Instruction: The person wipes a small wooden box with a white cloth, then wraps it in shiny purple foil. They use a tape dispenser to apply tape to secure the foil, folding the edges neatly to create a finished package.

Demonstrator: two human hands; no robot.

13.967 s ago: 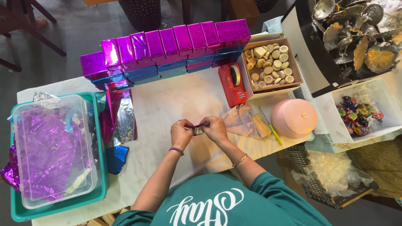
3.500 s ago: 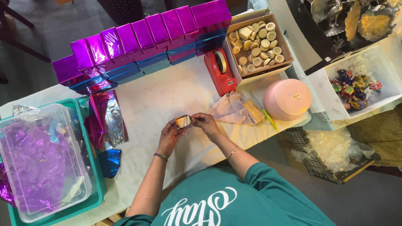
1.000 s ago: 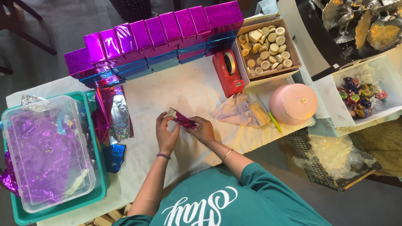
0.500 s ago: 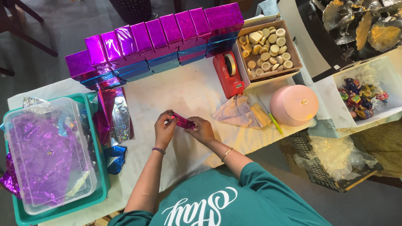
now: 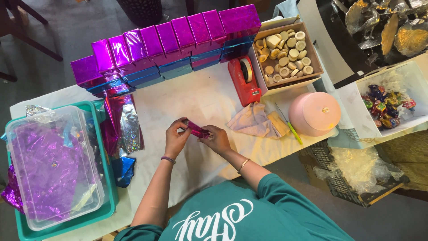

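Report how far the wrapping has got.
Done: a long row of magenta foil-wrapped boxes stands at the table's far edge. In hand: the left hand and right hand hold one small magenta-wrapped piece. Left: the cardboard box of unwrapped round pieces looks full, with foil sheets ready.

Fingers of the left hand (image 5: 176, 138) and right hand (image 5: 217, 139) hide most of the small magenta foil piece (image 5: 196, 130); what's inside can't be seen.

the row of wrapped boxes (image 5: 169, 42) stands along the table's (image 5: 196, 96) far edge. right of it sits the tape dispenser (image 5: 243, 80), then the open box of round pieces (image 5: 285, 51). the lidded tub (image 5: 51, 165) rests in a tray (image 5: 109, 196) at the left end; the round tin (image 5: 314, 114) sits at the right end.
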